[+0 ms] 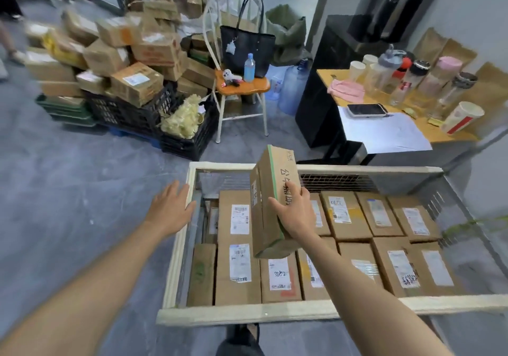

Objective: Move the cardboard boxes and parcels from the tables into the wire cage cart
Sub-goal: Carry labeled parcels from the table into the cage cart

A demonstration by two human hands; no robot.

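Observation:
My right hand (pixel 295 214) grips a long cardboard box (pixel 268 190) with green tape, held tilted on end above the wire cage cart (pixel 247 316). The cart has a pale frame and mesh walls, and several labelled boxes (pixel 237 245) lie flat inside it in rows. My left hand (pixel 171 206) is open with fingers spread, hovering at the cart's left rim and holding nothing.
A heap of cardboard boxes (pixel 118 50) sits on black crates (pixel 129 111) at the back left. A chair (pixel 242 86) carries a black bag and a bottle. At the right, a table (pixel 450 135) holds cups, bottles, a phone and paper.

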